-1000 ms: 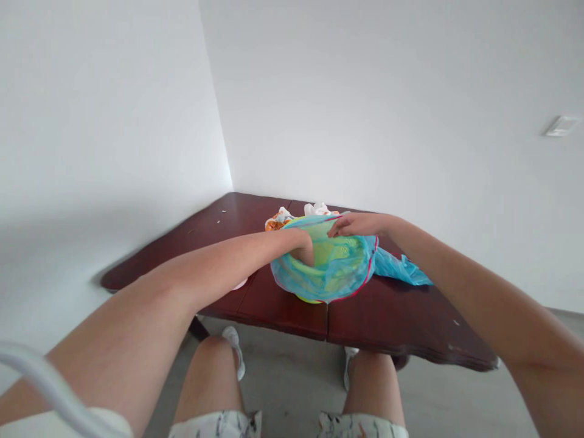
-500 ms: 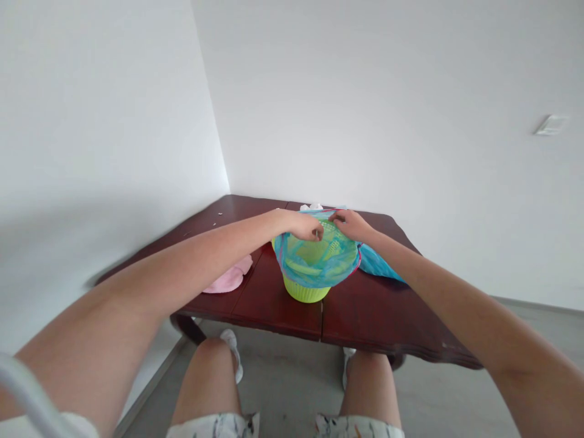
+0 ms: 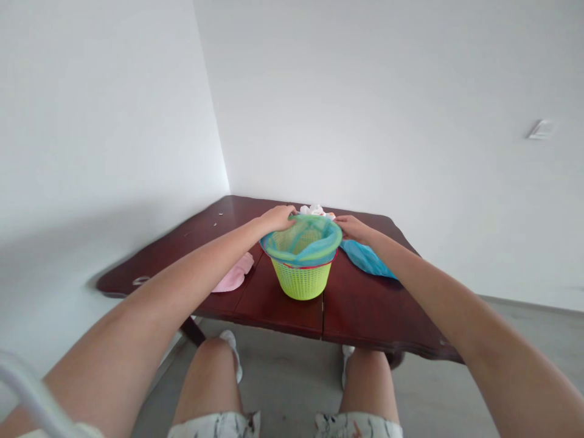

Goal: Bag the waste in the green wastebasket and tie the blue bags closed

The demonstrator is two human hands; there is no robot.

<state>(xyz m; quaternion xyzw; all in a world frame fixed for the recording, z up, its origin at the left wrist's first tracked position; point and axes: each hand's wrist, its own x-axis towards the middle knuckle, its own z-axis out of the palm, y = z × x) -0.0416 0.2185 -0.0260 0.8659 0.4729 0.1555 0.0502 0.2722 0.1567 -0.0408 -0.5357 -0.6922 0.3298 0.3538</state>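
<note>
A yellow-green plastic basket (image 3: 303,282) with a lattice wall stands upright on the dark red table. A thin blue garbage bag (image 3: 314,250) lines it and folds over the rim, its red drawstring edge circling the outside. My left hand (image 3: 279,219) grips the bag at the far left of the rim, fingers curled over it. At the far right of the rim, my right hand (image 3: 353,227) has its fingers closed on the bag's edge; the fingertips are partly hidden.
Another blue plastic bag (image 3: 368,258) lies flat right of the basket. A pink cloth (image 3: 235,275) rests on the table (image 3: 278,316) at left, partly behind my forearm. Crumpled white paper (image 3: 312,210) sits behind the basket. White walls border the table's left and far sides.
Both hands have moved outward to the sides of the rim. The bag's edge, which hung loosely over the front, now sits folded tightly around the basket, showing more of its wall.
</note>
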